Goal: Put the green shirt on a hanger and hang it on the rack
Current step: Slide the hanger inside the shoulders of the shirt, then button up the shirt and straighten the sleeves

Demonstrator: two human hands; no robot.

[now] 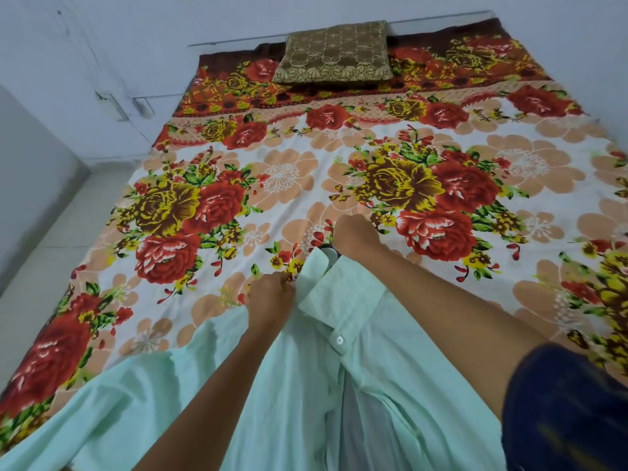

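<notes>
The pale green shirt [373, 385] hangs in front of me over the near part of the bed, collar up, front open below one fastened white button. My right hand [355, 236] is curled in a fist above the collar, gripping the top of a hanger; only a small dark and metal bit of the hanger [330, 253] shows at the neck. My left hand [270, 299] pinches the shirt's left collar and shoulder edge. The rest of the hanger is hidden inside the shirt. The rack is not in view.
A bed [339, 171] with a floral sheet fills the view. A brown patterned cushion [334, 54] lies at its far end against the wall. A strip of pale floor [51, 253] runs along the bed's left side.
</notes>
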